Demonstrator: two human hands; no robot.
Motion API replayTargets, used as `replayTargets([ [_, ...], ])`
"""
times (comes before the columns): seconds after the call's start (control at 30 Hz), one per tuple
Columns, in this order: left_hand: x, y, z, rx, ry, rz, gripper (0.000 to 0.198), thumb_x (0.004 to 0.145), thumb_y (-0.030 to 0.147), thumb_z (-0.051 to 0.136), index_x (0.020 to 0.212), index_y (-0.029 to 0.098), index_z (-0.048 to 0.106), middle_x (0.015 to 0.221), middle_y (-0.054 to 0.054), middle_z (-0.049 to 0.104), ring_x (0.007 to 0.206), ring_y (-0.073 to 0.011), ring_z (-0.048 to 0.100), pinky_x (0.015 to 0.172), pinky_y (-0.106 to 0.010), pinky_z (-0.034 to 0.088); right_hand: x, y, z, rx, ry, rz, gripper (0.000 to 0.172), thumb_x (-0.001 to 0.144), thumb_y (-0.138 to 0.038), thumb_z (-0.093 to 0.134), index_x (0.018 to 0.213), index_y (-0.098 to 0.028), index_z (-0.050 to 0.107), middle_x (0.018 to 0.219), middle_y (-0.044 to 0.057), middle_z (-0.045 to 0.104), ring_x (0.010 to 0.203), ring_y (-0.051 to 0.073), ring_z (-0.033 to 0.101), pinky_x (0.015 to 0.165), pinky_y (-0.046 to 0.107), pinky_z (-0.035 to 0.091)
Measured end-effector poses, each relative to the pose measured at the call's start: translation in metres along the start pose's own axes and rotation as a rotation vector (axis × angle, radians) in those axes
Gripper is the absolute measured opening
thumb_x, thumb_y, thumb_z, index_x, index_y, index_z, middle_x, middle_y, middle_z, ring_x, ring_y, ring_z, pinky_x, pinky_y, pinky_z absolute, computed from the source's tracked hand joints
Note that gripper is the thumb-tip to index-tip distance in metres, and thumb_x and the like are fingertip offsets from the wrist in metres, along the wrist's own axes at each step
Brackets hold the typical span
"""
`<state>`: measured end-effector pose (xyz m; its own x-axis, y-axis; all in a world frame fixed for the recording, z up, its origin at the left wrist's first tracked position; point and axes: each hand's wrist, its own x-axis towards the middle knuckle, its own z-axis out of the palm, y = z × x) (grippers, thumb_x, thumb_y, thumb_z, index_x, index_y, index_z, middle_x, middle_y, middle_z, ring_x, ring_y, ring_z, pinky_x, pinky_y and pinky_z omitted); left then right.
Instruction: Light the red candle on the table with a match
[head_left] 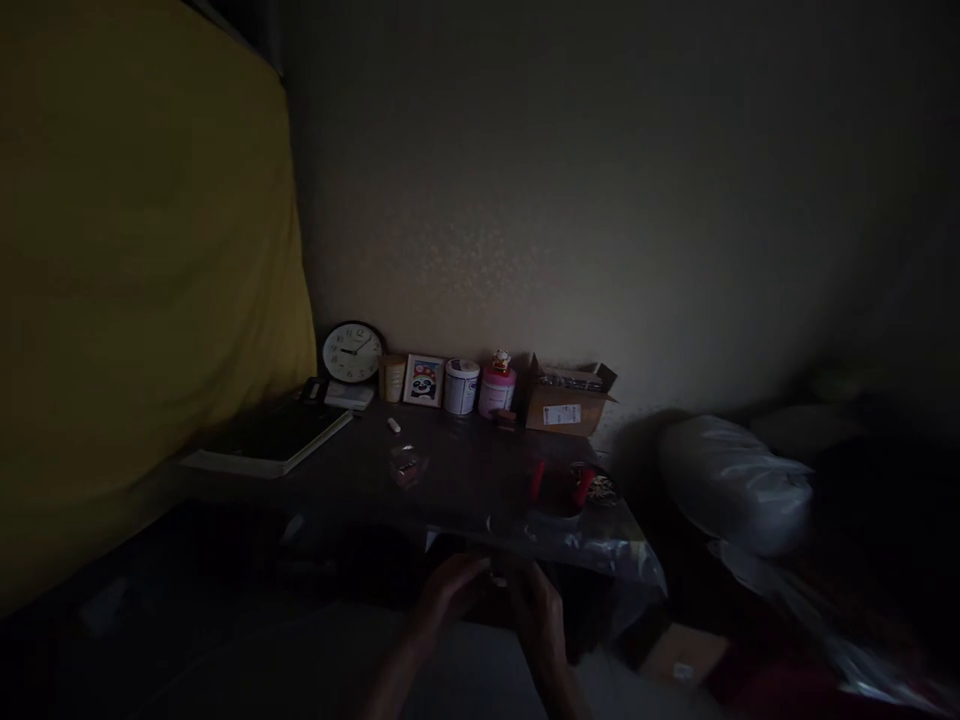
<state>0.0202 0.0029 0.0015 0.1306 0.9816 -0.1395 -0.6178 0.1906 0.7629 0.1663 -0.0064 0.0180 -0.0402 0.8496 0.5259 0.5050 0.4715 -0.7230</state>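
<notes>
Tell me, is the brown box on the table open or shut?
Open. The brown box has flaps sticking out at the top, and shiny stuff shows between them.

Dark table (465, 450) with tins (461, 388), box (541, 410)

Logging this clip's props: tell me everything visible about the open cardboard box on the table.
The open cardboard box is brown, with a white printed label on its front, too small to read. Its flaps splay outward, and dark, shiny contents show at the top. It stands upright on the table, toward the back right, just right of the pink canister.
</notes>
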Motion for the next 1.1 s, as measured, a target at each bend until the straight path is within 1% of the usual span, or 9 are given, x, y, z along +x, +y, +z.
replayTargets([
  [0.1, -0.006, 0.000, 0.000, -0.012, 0.010, -0.002, 0.023, 0.063, 0.035, 0.075, 0.076, 0.018, 0.068, 0.079, -0.004, 0.071, 0.081, -0.0196, 0.065, 0.072, -0.028, 0.045, 0.001, -0.012, -0.008, -0.017, 0.074, -0.010, 0.023, 0.084, -0.034, 0.048, 0.082, -0.020, 0.066, 0.077, 0.003, 0.069, 0.069, 0.015, 0.066, 0.062, 0.019, 0.050],
  [0.2, -0.011, 0.001, 0.004, -0.012, 0.037, 0.012, 0.019, 0.064, 0.033, 0.074, 0.073, 0.018, 0.067, 0.072, -0.002, 0.069, 0.074, -0.0173, 0.064, 0.069, -0.027, 0.045, 0.000, -0.018, -0.011, -0.045, 0.130, -0.036, 0.023, 0.084, -0.034, 0.048, 0.086, -0.019, 0.065, 0.079, 0.004, 0.069, 0.071, 0.015, 0.064, 0.063, 0.020, 0.049],
  [0.4, -0.024, 0.011, 0.018, -0.002, -0.047, 0.099, 0.020, 0.070, 0.032, 0.069, 0.082, 0.017, 0.067, 0.086, -0.005, 0.070, 0.089, -0.0211, 0.063, 0.080, -0.031, 0.045, 0.000, -0.018, -0.014, -0.121, 0.073, -0.140, 0.023, 0.087, -0.029, 0.044, 0.088, -0.020, 0.066, 0.081, 0.005, 0.067, 0.075, 0.015, 0.063, 0.067, 0.022, 0.048],
  [0.6, -0.018, 0.016, 0.027, 0.026, 0.081, 0.074, 0.018, 0.062, 0.030, 0.076, 0.068, 0.017, 0.066, 0.068, -0.001, 0.068, 0.071, -0.0159, 0.063, 0.069, -0.027, 0.046, 0.002, -0.040, -0.030, -0.108, 0.200, -0.233, 0.022, 0.088, -0.026, 0.044, 0.095, -0.022, 0.064, 0.088, 0.005, 0.067, 0.082, 0.016, 0.062, 0.073, 0.025, 0.049],
  [0.7, -0.024, 0.022, 0.035, 0.022, 0.028, 0.116, 0.020, 0.064, 0.032, 0.074, 0.077, 0.017, 0.068, 0.078, -0.004, 0.071, 0.080, -0.0192, 0.064, 0.077, -0.031, 0.046, 0.001, -0.031, -0.027, -0.118, 0.108, -0.284, 0.024, 0.088, -0.025, 0.043, 0.096, -0.022, 0.065, 0.087, 0.006, 0.067, 0.082, 0.017, 0.062, 0.072, 0.026, 0.049],
  [0.77, -0.032, 0.026, 0.039, 0.019, -0.017, 0.145, 0.025, 0.066, 0.033, 0.072, 0.085, 0.018, 0.069, 0.091, -0.006, 0.071, 0.088, -0.0216, 0.063, 0.083, -0.034, 0.046, 0.003, -0.016, -0.025, -0.160, 0.087, -0.228, 0.024, 0.087, -0.027, 0.043, 0.092, -0.021, 0.066, 0.079, 0.005, 0.066, 0.073, 0.016, 0.061, 0.066, 0.025, 0.049],
  [0.8, -0.035, 0.027, 0.039, 0.020, -0.022, 0.150, 0.026, 0.065, 0.034, 0.073, 0.086, 0.018, 0.069, 0.093, -0.007, 0.071, 0.089, -0.0221, 0.063, 0.084, -0.034, 0.046, 0.004, -0.008, -0.025, -0.176, 0.125, -0.165, 0.025, 0.087, -0.029, 0.043, 0.091, -0.020, 0.066, 0.077, 0.005, 0.066, 0.071, 0.016, 0.061, 0.063, 0.024, 0.048],
  [0.93, -0.037, 0.024, 0.026, 0.054, -0.013, 0.142, 0.024, 0.066, 0.035, 0.072, 0.082, 0.018, 0.068, 0.096, -0.008, 0.072, 0.090, -0.0213, 0.064, 0.083, -0.033, 0.046, 0.012, 0.004, -0.034, -0.174, 0.237, 0.048, 0.027, 0.085, -0.036, 0.046, 0.094, -0.020, 0.066, 0.080, 0.004, 0.067, 0.072, 0.017, 0.061, 0.063, 0.024, 0.046],
  [1.1, -0.021, 0.013, -0.008, 0.082, 0.139, 0.118, 0.029, 0.059, 0.038, 0.076, 0.077, 0.016, 0.066, 0.088, -0.009, 0.073, 0.080, -0.0209, 0.066, 0.074, -0.031, 0.048, 0.021, -0.006, -0.051, -0.023, 0.376, 0.074, 0.027, 0.082, -0.040, 0.051, 0.088, -0.019, 0.067, 0.088, 0.006, 0.067, 0.077, 0.019, 0.061, 0.064, 0.026, 0.046],
])
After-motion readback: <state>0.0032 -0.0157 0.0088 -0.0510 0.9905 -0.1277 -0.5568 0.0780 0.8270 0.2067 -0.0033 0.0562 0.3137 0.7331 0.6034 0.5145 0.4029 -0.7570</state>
